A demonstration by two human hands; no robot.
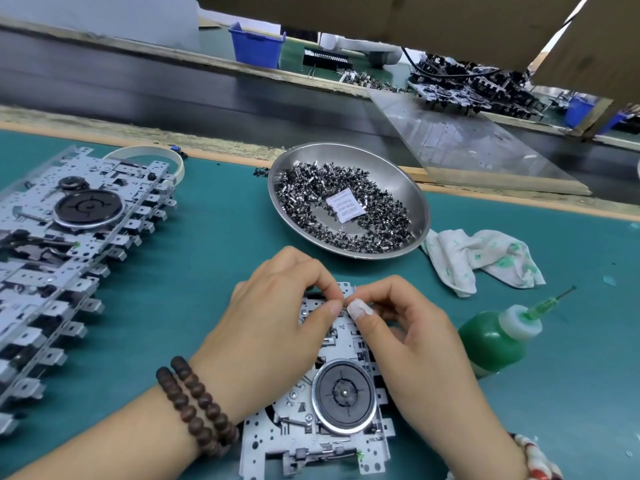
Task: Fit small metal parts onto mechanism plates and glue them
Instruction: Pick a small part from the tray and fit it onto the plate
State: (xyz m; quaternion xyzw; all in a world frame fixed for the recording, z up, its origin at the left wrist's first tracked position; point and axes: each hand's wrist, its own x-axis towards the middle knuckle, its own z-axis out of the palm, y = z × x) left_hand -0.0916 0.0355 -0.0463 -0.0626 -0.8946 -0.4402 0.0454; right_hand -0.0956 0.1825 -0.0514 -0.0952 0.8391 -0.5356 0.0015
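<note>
Our left hand and right hand pinch a tiny part between curled fingertips over the plate; bowl beyond, glue right.

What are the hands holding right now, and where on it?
Both the left hand and the right hand pinch something tiny at their fingertips over the far end of the mechanism plate; it is too small to identify.
</note>
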